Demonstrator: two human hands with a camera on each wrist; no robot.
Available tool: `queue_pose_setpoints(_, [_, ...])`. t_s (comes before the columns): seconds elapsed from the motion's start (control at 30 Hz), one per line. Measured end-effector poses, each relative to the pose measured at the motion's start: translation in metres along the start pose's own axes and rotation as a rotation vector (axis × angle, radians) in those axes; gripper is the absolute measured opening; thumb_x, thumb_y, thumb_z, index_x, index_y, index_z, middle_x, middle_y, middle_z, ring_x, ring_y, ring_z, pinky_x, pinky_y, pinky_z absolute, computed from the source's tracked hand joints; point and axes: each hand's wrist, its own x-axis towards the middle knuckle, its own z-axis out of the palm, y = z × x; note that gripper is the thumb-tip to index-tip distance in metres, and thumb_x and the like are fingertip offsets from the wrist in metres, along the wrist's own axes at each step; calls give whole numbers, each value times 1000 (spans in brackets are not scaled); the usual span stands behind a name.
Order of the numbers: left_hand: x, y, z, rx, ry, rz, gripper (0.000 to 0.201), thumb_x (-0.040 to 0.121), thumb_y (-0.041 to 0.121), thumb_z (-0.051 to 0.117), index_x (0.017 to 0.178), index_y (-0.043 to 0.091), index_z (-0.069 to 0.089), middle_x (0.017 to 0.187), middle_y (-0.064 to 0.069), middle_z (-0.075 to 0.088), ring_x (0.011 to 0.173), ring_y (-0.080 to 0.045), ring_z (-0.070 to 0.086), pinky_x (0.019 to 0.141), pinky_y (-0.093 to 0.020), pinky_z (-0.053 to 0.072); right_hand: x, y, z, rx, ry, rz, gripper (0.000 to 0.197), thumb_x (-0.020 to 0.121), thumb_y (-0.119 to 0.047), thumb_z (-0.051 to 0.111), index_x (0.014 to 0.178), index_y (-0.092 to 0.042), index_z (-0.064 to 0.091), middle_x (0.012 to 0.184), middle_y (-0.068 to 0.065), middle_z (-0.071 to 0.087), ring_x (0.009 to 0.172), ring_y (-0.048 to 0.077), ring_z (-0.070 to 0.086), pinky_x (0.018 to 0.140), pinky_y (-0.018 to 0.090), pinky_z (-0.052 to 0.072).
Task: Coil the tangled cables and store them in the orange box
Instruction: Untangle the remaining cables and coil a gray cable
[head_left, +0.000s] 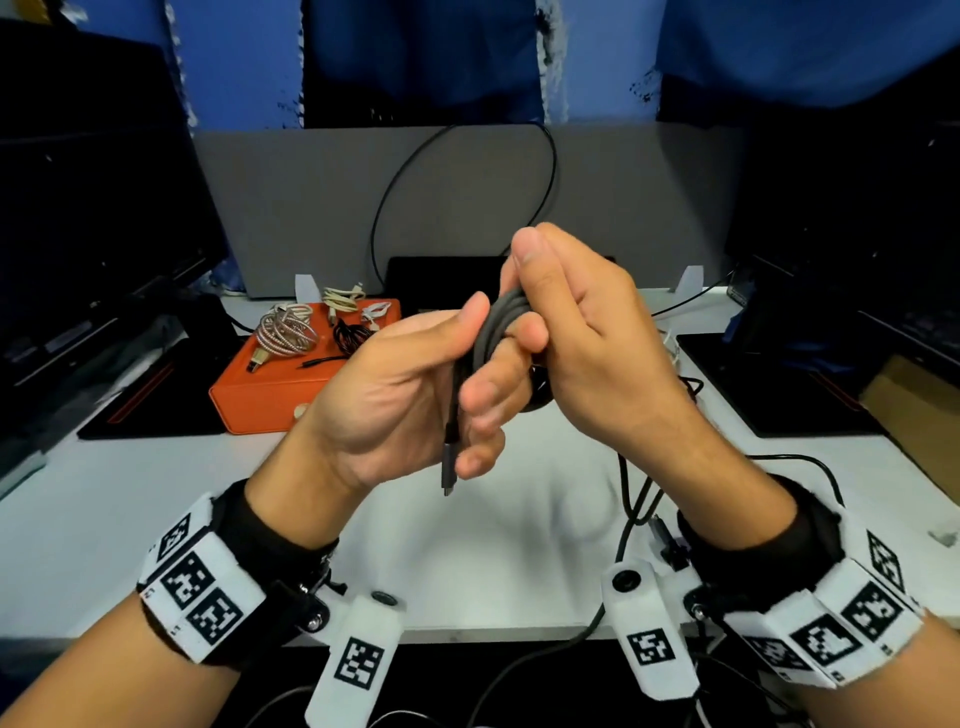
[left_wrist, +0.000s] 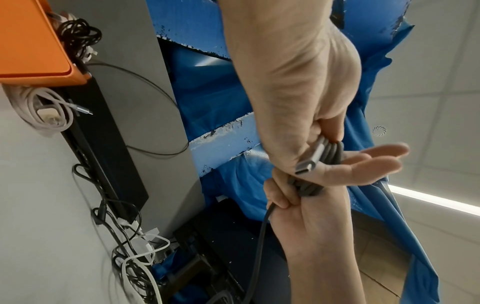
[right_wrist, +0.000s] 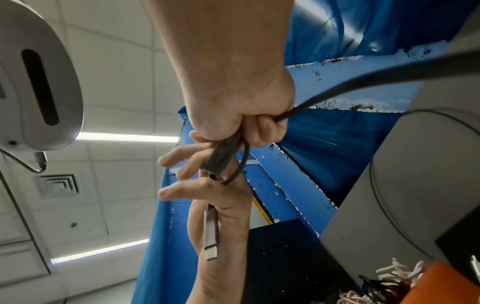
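I see my left hand with thumb and curled fingers pinching the loops of the grey cable, whose plug hangs down past the palm. My right hand has its fingers closed round the same coil from the other side, both held above the middle of the desk. The orange box sits closed toward the desk's far left, with several coiled cables lying on its lid. Loose black cables trail along the near right edge.

Bare forearms here, each with a black wrist cuff under a white band of black-and-white square markers. White tagged camera mounts jut from both wrists.
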Motion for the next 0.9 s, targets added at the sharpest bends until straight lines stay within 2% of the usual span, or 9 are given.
queue_pose_setpoints(0.17, [2,1,5,3,37,74,23,105,29,47,99,13,62,59,9,36,61,-7,48,49,-21,47,5,6,-1,169,49,82,42,114,-27,36,84,-3,53,69,5,49,63,11,45,57,27,39])
queue_pose_setpoints(0.27, [1,14,1,-126,61,185,26,108,26,37,102,10,57,61,4,43,65,-12,51,51,-23,48,7,24,0,3,43,64,29,112,-28,40,93,-13,57,69,-7,52,62,4,45,61,27,38])
queue_pose_setpoints(0.37, [-6,32,-4,-117,157,309,32,110,28,29,103,10,54,70,0,56,73,-16,57,55,-25,54,4,36,5,-123,-212,99,19,110,-26,42,121,-31,58,68,-4,60,58,4,49,61,26,40])
queue_pose_setpoints(0.5, [-11,39,-13,559,489,403,32,112,30,22,98,17,48,72,5,60,74,-19,61,48,-23,49,-7,24,14,-190,-642,234,30,111,-31,44,140,-34,46,65,-26,57,57,2,50,59,20,41])
queue_pose_setpoints(0.6, [-8,30,-19,1080,547,316,33,110,28,27,99,7,50,82,-3,72,64,-21,62,50,-25,47,-12,14,9,-341,-816,207,29,109,-40,46,132,-24,51,75,-10,62,73,7,59,76,32,50])
queue_pose_setpoints(0.67, [-7,23,-23,1513,530,182,40,109,33,31,97,1,50,82,2,72,66,-10,62,60,-30,49,-9,10,3,-355,-821,164,30,107,-39,51,125,-16,59,82,-3,65,78,9,61,77,32,50])
queue_pose_setpoints(0.77, [-11,24,-23,1861,474,30,43,104,50,29,87,14,46,72,7,63,69,-17,57,72,-47,46,2,8,-17,-233,-652,151,19,105,-24,60,101,-8,69,68,-12,59,58,2,51,56,17,37])
queue_pose_setpoints(0.83, [-14,26,-23,1731,384,-30,38,106,46,31,85,19,47,66,8,62,65,-19,56,69,-47,46,9,9,-33,-229,-516,129,15,102,-25,65,90,-18,72,61,-16,57,55,1,49,56,18,36])
queue_pose_setpoints(0.9, [-15,27,-22,1389,308,-75,35,107,44,33,90,20,53,61,2,52,57,-28,44,56,-42,40,12,11,-44,-225,-419,108,16,98,-31,69,84,-24,72,62,-5,58,55,8,48,54,30,39])
